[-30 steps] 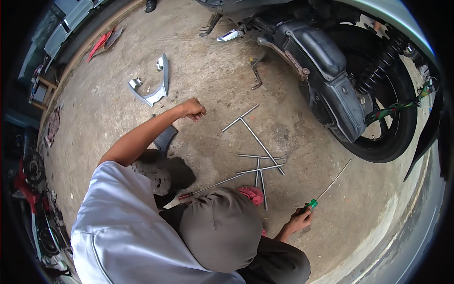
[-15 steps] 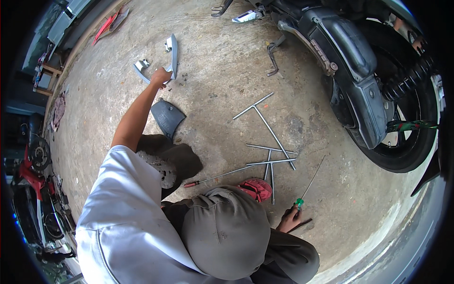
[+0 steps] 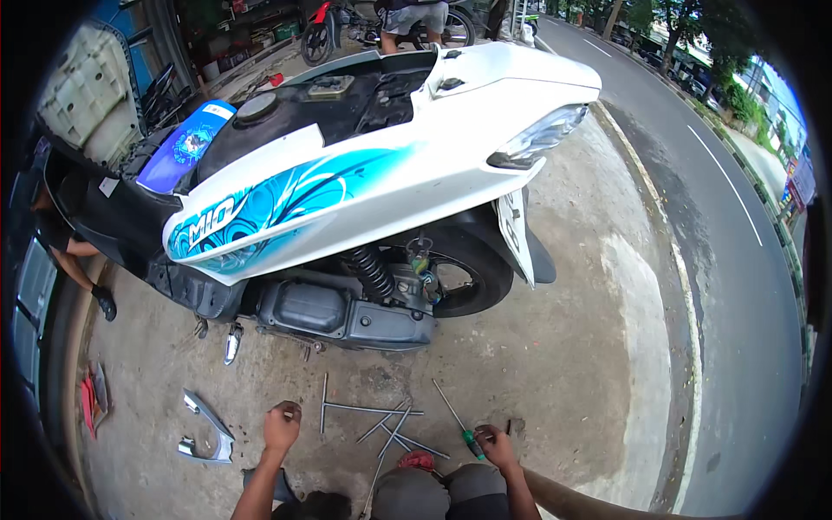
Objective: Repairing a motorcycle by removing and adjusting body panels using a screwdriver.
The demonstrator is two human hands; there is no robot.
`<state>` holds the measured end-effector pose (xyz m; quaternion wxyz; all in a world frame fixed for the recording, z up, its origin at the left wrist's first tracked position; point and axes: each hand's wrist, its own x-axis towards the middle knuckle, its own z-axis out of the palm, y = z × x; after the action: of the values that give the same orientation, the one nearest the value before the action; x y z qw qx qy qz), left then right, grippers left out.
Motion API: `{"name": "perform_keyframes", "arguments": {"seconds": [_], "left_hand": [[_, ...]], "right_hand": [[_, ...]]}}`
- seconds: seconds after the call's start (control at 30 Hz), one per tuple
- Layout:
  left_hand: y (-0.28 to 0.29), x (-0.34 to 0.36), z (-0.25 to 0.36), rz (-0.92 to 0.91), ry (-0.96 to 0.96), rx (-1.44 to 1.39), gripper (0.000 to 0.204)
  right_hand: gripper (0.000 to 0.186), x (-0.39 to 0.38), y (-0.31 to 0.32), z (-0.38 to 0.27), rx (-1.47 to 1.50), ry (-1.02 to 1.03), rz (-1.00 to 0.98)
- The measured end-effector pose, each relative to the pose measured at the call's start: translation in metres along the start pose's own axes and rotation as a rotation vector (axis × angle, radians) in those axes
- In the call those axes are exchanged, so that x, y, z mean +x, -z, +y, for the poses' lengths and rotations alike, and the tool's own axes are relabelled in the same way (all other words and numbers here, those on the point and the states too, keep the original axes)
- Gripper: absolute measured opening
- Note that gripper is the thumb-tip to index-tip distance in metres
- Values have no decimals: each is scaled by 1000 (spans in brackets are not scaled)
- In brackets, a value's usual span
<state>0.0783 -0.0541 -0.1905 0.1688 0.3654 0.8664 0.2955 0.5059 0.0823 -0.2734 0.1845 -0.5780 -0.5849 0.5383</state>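
Resting on concrete, right hand [image 3: 497, 445] touching green-handled screwdriver [image 3: 457, 422], grip unclear, left hand [image 3: 282, 427] fisted, empty

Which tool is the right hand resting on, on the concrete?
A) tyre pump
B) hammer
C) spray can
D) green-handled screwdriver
D: the right hand lies on the ground over the green-handled screwdriver, whose thin shaft points away toward the scooter; the left hand is a closed fist near the long metal rods, not on that tool.
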Motion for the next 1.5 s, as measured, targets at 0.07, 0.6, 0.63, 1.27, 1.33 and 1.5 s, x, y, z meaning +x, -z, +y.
{"name": "perform_keyframes", "arguments": {"seconds": [0.07, 0.6, 0.63, 1.27, 1.33, 1.5], "left_hand": [[8, -33, 59, -154, 28, 120, 21], [249, -314, 276, -880, 735, -447, 70], [282, -296, 315, -869, 771, -373, 68], [392, -120, 287, -420, 638, -629, 45], [394, -64, 296, -431, 671, -746, 49], [353, 74, 263, -458, 738, -1013, 68]], "right_hand": [[23, -9, 9, -28, -98, 15, 14], [50, -213, 61, -140, -626, -412, -628], [55, -237, 73, -153, -721, -491, -703], [58, -107, 103, -512, 280, -366, -192], [77, -88, 94, -538, 362, -310, -23], [95, -32, 63, -578, 297, -401, 178]]}}
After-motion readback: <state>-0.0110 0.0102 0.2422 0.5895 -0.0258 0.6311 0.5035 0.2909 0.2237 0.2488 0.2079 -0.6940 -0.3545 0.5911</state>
